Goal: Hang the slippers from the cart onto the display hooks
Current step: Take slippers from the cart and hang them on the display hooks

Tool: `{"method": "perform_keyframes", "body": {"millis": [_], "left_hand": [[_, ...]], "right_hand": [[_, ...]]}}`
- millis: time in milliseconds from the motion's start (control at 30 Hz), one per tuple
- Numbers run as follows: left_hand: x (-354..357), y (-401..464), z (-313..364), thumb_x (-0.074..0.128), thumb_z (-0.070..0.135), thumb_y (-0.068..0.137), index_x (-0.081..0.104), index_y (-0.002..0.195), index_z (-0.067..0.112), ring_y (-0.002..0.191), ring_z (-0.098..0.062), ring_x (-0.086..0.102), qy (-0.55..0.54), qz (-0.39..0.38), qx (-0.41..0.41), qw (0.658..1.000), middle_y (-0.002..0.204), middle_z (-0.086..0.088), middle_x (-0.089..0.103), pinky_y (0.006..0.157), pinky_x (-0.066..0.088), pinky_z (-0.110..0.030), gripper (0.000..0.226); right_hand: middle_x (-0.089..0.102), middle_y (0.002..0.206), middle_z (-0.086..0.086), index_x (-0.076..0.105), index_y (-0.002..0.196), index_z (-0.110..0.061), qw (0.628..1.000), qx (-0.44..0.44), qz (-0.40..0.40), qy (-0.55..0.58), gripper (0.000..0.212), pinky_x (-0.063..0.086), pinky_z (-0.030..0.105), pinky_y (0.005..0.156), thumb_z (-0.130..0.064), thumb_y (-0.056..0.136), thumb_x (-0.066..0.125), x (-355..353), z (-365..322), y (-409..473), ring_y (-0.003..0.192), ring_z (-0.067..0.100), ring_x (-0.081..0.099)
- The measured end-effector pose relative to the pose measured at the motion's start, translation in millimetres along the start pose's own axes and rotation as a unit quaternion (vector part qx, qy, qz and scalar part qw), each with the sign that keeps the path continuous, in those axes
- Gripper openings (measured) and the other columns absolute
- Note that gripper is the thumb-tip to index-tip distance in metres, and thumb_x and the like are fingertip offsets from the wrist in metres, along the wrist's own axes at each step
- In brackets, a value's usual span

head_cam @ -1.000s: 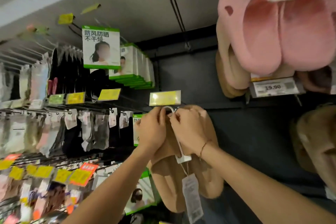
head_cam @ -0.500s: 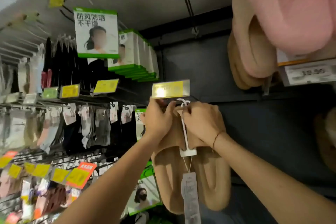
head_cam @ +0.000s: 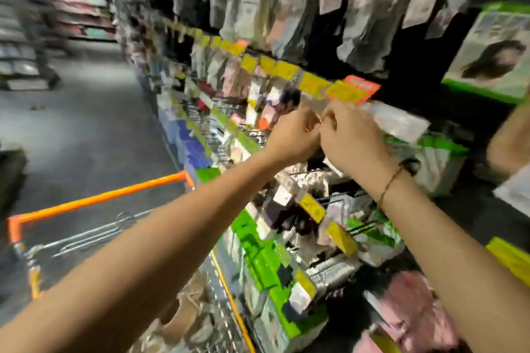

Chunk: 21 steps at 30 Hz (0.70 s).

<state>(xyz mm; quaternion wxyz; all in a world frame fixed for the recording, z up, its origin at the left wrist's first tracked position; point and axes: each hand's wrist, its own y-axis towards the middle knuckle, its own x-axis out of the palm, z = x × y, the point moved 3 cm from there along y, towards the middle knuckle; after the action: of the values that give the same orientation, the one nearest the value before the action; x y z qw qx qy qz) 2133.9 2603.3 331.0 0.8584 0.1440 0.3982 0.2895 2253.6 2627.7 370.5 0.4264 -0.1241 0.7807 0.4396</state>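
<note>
I had both hands raised together, left hand (head_cam: 291, 135) and right hand (head_cam: 351, 137), fingers curled; blur hid any grasp. Tan slippers (head_cam: 183, 315) lay in the orange-rimmed wire cart (head_cam: 100, 198). Next, probably, reaching down for them.

Blurred sock packets (head_cam: 289, 17) above yellow price tags (head_cam: 314, 84), grey aisle floor (head_cam: 86, 117).

A wire cart (head_cam: 94, 226) with an orange-edged rim stands at the lower left, close beside the display rack, and tan slippers (head_cam: 183, 312) lie blurred inside it at the near end. More tan slippers (head_cam: 509, 140) hang at the far right edge, and pink ones (head_cam: 407, 312) show at the lower right.
</note>
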Motion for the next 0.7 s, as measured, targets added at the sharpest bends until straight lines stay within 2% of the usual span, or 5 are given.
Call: {"method": "perform_keyframes", "body": {"millis": [200,367,500,600,700], "left_hand": [[-63,-153,-233,0.048,0.029,0.086,0.066,0.084,0.006,0.089,-0.037,0.067,0.082,-0.087,-0.237,0.964,0.085,-0.019,0.068,0.063,0.036,-0.033,0.030],[-98,-263,-388,0.054,0.018,0.091,0.069,0.089,0.003,0.096,-0.036,0.068,0.139,-0.144,-0.378,0.904,0.096,-0.022,0.071,0.072,0.046,-0.035,0.021],[-77,-320,-479,0.054,0.018,0.089,0.069,0.087,0.007,0.093,-0.035,0.068,0.149,-0.174,-0.437,0.870,0.094,-0.017,0.073,0.080,0.057,-0.039,0.019],[-39,-353,-526,0.059,0.020,0.090,0.067,0.088,0.012,0.081,-0.024,0.066,0.136,-0.225,-0.447,0.855,0.086,-0.006,0.069,0.073,0.056,-0.037,0.011],[1,-387,-552,0.062,0.013,0.086,0.062,0.087,0.014,0.082,-0.025,0.064,0.143,-0.279,-0.436,0.843,0.084,-0.003,0.066,0.069,0.052,-0.036,0.001]], "right_hand": [[0.061,0.080,0.017,0.057,0.089,-0.008,0.967,-0.026,-0.243,0.073,0.011,0.037,0.035,0.065,-0.011,0.095,0.049,210,-112,-72,0.092,0.040,0.060],[0.069,0.097,0.025,0.065,0.094,-0.004,0.921,-0.003,-0.382,0.075,0.019,0.051,0.042,0.077,-0.014,0.093,0.049,371,-168,-144,0.095,0.041,0.065],[0.067,0.096,0.017,0.058,0.091,-0.011,0.889,0.022,-0.453,0.059,0.013,0.050,0.040,0.074,-0.018,0.095,0.049,462,-174,-196,0.089,0.036,0.063],[0.057,0.084,0.007,0.050,0.090,-0.011,0.869,0.044,-0.491,0.043,0.010,0.042,0.032,0.063,-0.017,0.097,0.048,519,-162,-232,0.082,0.027,0.056],[0.057,0.095,0.007,0.051,0.093,-0.014,0.866,0.096,-0.488,0.049,0.002,0.041,0.030,0.073,-0.012,0.094,0.052,561,-135,-260,0.089,0.026,0.054]]}}
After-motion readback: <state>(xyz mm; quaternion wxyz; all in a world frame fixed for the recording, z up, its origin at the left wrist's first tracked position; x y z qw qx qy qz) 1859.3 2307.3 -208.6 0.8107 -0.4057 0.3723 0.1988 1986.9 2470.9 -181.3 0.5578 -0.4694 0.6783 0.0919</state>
